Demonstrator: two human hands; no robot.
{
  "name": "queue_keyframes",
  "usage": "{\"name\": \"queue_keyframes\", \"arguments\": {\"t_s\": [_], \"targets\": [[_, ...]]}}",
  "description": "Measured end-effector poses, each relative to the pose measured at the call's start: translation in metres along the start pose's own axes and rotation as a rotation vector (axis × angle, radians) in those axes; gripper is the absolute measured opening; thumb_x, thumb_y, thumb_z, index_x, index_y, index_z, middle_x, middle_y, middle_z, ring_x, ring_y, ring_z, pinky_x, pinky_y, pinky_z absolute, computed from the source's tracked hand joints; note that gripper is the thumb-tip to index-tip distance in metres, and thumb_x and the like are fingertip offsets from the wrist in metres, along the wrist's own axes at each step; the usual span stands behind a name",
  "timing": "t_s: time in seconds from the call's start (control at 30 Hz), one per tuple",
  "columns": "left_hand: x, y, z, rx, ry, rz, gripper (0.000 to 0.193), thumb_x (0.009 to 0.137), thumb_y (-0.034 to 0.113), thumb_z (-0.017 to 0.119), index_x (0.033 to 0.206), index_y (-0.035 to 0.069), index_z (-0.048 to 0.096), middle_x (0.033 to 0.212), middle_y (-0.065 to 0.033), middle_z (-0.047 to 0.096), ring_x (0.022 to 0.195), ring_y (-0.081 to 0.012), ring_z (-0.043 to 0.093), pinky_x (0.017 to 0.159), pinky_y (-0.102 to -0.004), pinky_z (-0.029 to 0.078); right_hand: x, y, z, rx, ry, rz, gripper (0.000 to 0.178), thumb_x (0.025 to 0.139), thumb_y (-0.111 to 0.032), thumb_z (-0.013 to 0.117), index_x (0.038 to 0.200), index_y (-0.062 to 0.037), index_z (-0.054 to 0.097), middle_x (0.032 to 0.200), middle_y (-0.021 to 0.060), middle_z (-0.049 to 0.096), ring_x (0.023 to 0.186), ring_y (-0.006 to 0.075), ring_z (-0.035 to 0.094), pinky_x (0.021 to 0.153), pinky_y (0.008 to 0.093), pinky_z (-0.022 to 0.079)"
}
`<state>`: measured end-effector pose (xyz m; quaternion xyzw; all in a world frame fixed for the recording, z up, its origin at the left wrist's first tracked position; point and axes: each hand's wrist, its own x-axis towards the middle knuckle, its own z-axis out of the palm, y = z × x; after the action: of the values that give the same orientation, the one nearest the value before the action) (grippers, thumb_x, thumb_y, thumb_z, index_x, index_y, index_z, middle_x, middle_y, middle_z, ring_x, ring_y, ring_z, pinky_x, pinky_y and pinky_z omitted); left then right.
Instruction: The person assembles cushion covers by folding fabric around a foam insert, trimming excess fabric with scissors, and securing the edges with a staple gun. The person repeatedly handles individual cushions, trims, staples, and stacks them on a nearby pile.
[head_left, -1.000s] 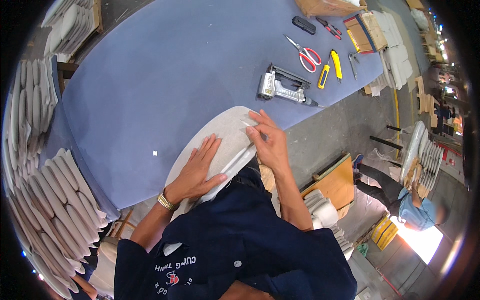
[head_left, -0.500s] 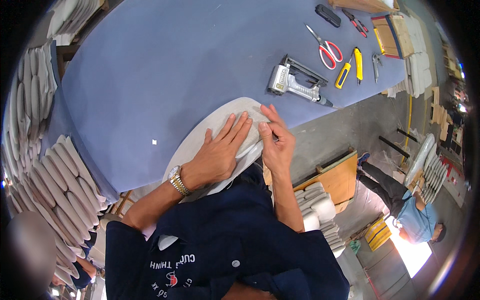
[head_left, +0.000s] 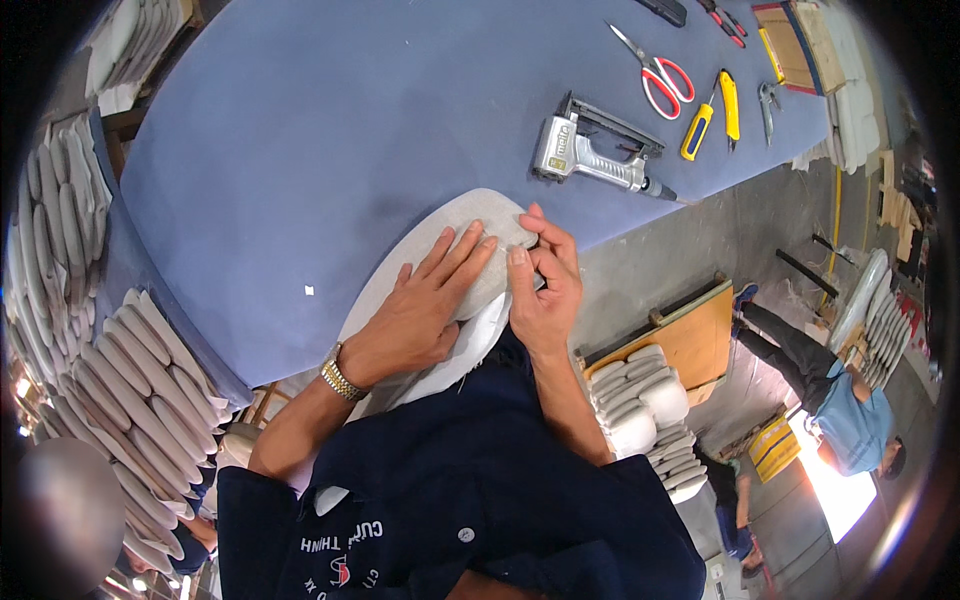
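A grey fabric-covered seat pad [head_left: 490, 208] with a rounded end lies over the table's near edge, against my body. My left hand [head_left: 415, 315] rests on top of it, palm down with fingers stretched out. At the pad's right edge, my right hand [head_left: 548, 290] pinches the grey fabric between thumb and fingers. Loose white cloth [head_left: 478, 335] with a frayed edge hangs out between my hands on the near side. Beyond the right hand, a silver staple gun [head_left: 595, 155] lies on the table, touched by neither hand.
On the blue table [head_left: 250, 170] lie red-handled scissors [head_left: 657, 80], a yellow screwdriver [head_left: 697, 132], a yellow utility knife [head_left: 729, 105] and red-handled pliers [head_left: 722, 22]. Stacked grey pads [head_left: 150, 370] stand at left, more pads [head_left: 635, 395] at right. A person in blue [head_left: 855, 425] is far right.
My right thumb and fingers have shifted slightly left along the pad's edge. The left hand stays flat on the pad, its wrist a little lower. More white cloth shows beneath it.
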<state>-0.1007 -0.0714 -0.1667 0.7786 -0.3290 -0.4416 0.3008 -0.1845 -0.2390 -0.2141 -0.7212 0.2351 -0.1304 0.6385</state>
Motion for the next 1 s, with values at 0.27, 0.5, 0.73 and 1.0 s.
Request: {"name": "queue_keyframes", "arguments": {"t_s": [0.27,0.5,0.73,1.0], "targets": [[-0.003,-0.002,0.007,-0.047,0.091,-0.005,0.098,0.073,-0.006,0.060,0.163,0.021,0.034,0.174,-0.0093,0.023,0.159,-0.0409,0.019,0.123,-0.0630,0.029,-0.001,0.006,0.000,0.035,0.001,-0.040,0.023,0.096,0.000,0.069,0.075,0.0038,0.062,0.133,0.0180,0.061,0.139,0.0382,0.054,0.111,0.0433,0.045],[-0.009,-0.007,0.018,-0.042,0.150,0.024,0.094,0.073,-0.008,0.062,0.160,0.022,0.042,0.172,-0.0083,0.029,0.158,-0.0411,0.023,0.123,-0.0641,0.028,-0.002,0.001,-0.007,-0.163,-0.063,-0.223,0.012,0.090,-0.001,0.076,0.081,0.0038,0.070,0.107,0.0151,0.068,0.131,0.0413,0.061,0.102,0.0434,0.052],[-0.011,-0.007,0.021,-0.058,0.214,0.027,0.090,0.074,-0.008,0.066,0.157,0.021,0.045,0.170,-0.0076,0.033,0.157,-0.0385,0.027,0.122,-0.0646,0.030,-0.005,0.000,-0.002,-0.141,-0.030,-0.207,0.014,0.093,-0.001,0.074,0.081,0.0040,0.068,0.096,0.0159,0.069,0.127,0.0402,0.064,0.097,0.0431,0.053],[-0.017,-0.016,0.036,-0.003,0.349,0.134,0.080,0.080,-0.002,0.064,0.155,0.019,0.049,0.164,-0.0066,0.044,0.153,-0.0373,0.037,0.113,-0.0634,0.041,-0.005,-0.002,-0.001,-0.165,-0.003,-0.153,0.019,0.096,-0.002,0.072,0.079,0.0041,0.065,0.095,0.0164,0.068,0.126,0.0398,0.065,0.096,0.0418,0.053]]}}
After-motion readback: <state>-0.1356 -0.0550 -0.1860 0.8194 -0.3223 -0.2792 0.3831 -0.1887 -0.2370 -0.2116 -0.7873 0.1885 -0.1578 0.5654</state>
